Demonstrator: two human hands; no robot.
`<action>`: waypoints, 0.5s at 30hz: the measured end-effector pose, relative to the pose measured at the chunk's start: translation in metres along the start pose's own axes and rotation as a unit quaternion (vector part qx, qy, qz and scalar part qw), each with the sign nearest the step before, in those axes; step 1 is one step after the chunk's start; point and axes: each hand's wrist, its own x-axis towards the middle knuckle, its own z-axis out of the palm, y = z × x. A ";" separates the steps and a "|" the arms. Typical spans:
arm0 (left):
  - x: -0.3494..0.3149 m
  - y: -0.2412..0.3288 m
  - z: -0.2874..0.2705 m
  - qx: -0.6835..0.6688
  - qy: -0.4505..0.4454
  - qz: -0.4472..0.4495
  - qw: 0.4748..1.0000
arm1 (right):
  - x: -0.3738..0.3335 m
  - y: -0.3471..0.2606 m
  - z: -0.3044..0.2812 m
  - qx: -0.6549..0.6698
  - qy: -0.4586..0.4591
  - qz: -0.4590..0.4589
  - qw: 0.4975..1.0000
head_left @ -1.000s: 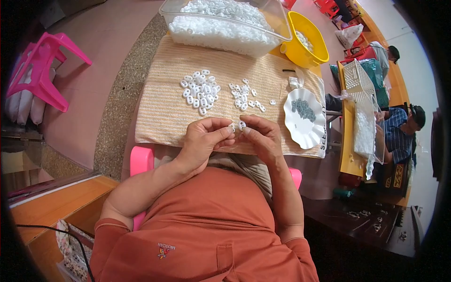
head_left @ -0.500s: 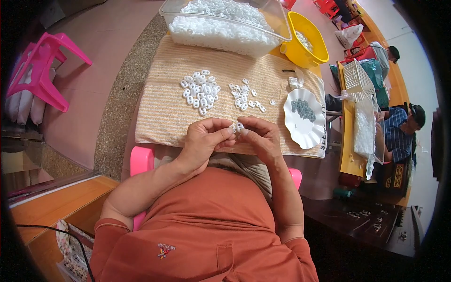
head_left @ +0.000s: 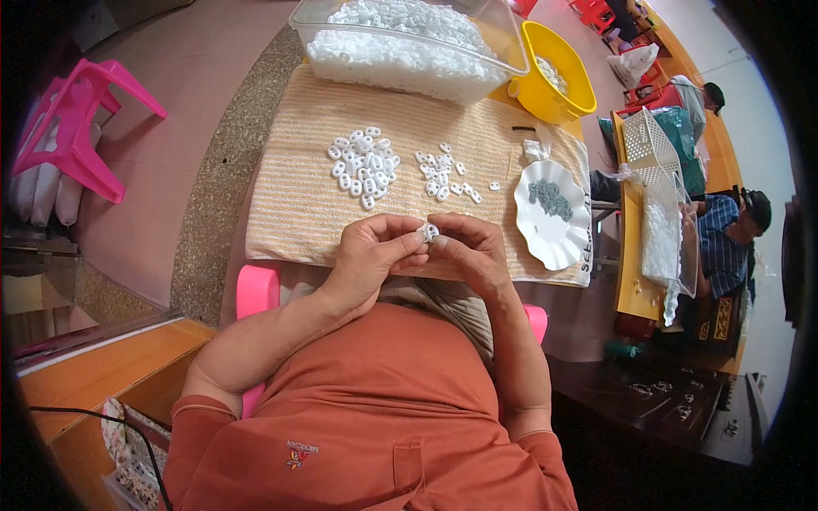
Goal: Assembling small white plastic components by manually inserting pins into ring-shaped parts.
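Over the near edge of the towel-covered table, my left hand [head_left: 371,249] and my right hand [head_left: 474,245] meet fingertip to fingertip. Both are closed in a pinch on small white plastic pieces [head_left: 430,231] with holes; the fingers partly cover them, so I cannot tell exactly how they join. Beyond my left hand lies a heap of white oval two-hole pieces [head_left: 365,164]. A smaller group of white two-hole pieces [head_left: 438,175] is spread past my fingertips. Right of my right hand, a white scalloped plate [head_left: 545,243] carries small grey-green parts [head_left: 550,198].
A clear plastic bin [head_left: 409,51] full of white pieces stands at the table's far side, beside a yellow basin [head_left: 558,72]. Pink stools [head_left: 81,128] stand on the left. Another person [head_left: 728,226] sits at a bench on the right.
The white pieces between my fingertips have come closer together and turned slightly. My right fingers have shifted a little to the left. The heaps and the plate are unchanged.
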 end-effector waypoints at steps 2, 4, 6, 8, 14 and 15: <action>0.000 -0.001 0.000 0.004 0.000 0.003 1.000 | 0.000 -0.001 0.000 0.002 -0.002 0.002 1.000; 0.001 -0.002 -0.001 0.008 -0.001 0.006 1.000 | 0.000 -0.001 0.000 0.014 -0.009 0.006 1.000; 0.001 -0.002 -0.001 0.000 -0.008 0.005 1.000 | -0.001 0.000 0.000 0.008 -0.008 0.007 1.000; 0.001 -0.002 -0.001 0.001 -0.005 0.005 1.000 | -0.001 0.000 0.000 0.001 -0.006 0.007 1.000; 0.000 -0.002 0.000 0.001 -0.005 0.006 1.000 | -0.001 -0.002 0.001 0.012 -0.005 0.010 1.000; 0.000 -0.001 0.000 0.004 -0.004 0.005 1.000 | -0.001 -0.003 0.001 0.012 -0.006 0.008 1.000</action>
